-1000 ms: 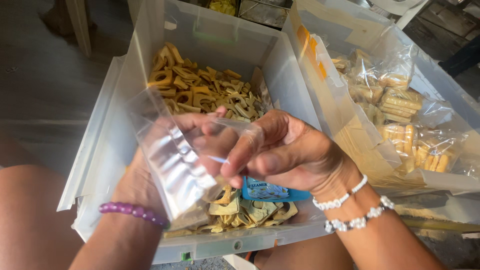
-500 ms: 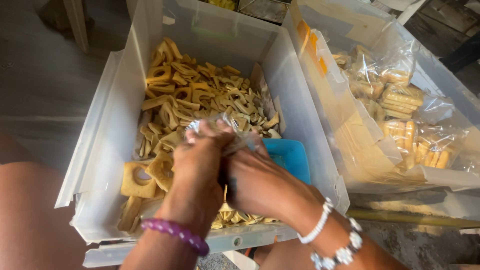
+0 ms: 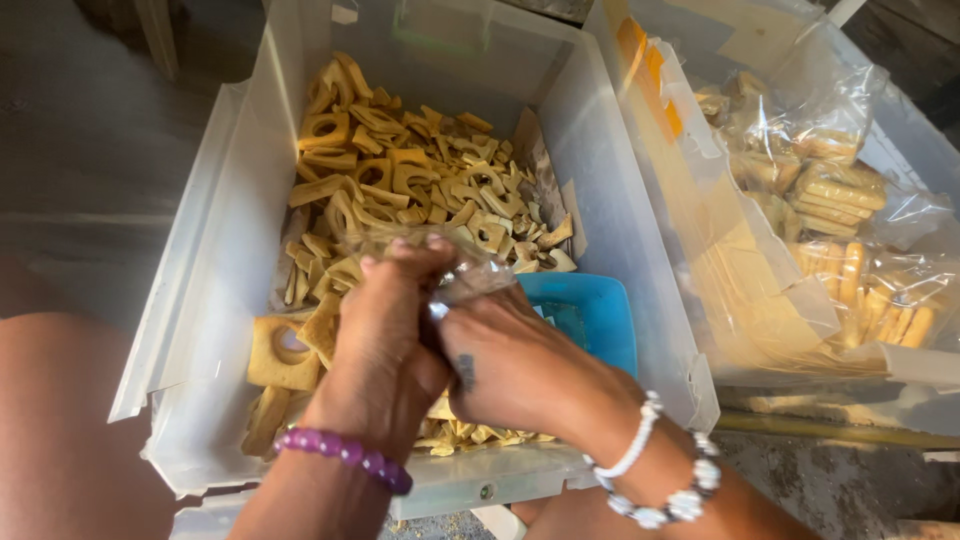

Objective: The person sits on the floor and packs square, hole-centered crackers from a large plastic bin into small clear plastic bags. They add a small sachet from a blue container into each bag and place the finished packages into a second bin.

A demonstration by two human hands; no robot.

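- Both hands meet over the translucent white plastic bin [image 3: 215,300], which is full of flat tan foam cut-out shapes [image 3: 400,180]; working right above it likely means anything dropped lands back in the pile
- Left hand [image 3: 385,335] (purple bead bracelet at the wrist): fingers curled shut, pinching the small clear plastic bag [image 3: 455,270] at its top edge
- Right hand [image 3: 515,365] (white bead bracelets): closed too, pressed against the left, gripping the same bag from the other side
- Bag is crumpled between the fingertips, held just above the shapes; can't tell what's inside
- Blue plastic tray [image 3: 595,315] sits in the bin's right corner, just beside the right hand, not touched
- Second clear bin [image 3: 700,230] to the right holds bagged tan pieces, well apart from both hands
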